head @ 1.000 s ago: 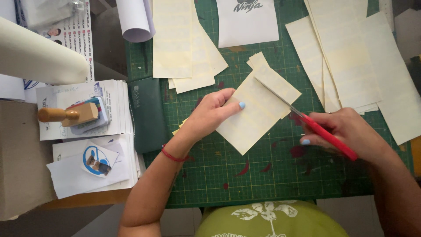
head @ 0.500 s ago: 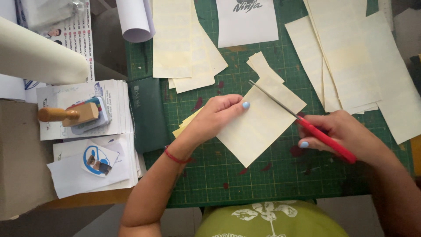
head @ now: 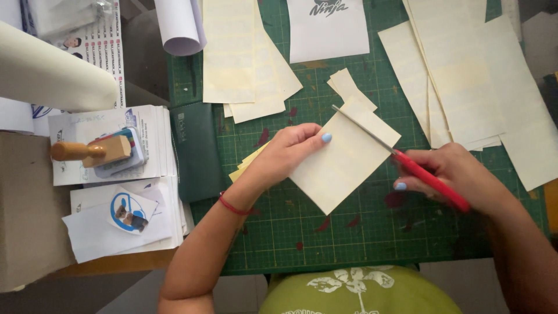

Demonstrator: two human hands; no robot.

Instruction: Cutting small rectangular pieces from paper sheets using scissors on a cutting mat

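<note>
My left hand (head: 288, 156) pinches a pale yellow paper sheet (head: 343, 166) and holds it just above a green cutting mat (head: 360, 232). My right hand (head: 450, 174) grips red-handled scissors (head: 407, 163), whose blades run along the sheet's upper right edge. A narrow cut strip (head: 372, 119) lies beyond the blades, with a smaller offcut (head: 344, 84) behind it. More yellow slips (head: 247, 166) show under my left wrist.
Stacks of yellow sheets (head: 250, 64) (head: 465, 75) lie at the mat's far side, with a white printed sheet (head: 328, 29) between them. A dark green pouch (head: 195, 151), a wooden-handled stamp (head: 90, 151) on paper piles, a paper roll (head: 52, 72) and a cardboard box (head: 29, 215) are left.
The scissors have advanced up and left along the sheet's upper edge, cutting off a strip. My left hand shifted slightly with the sheet.
</note>
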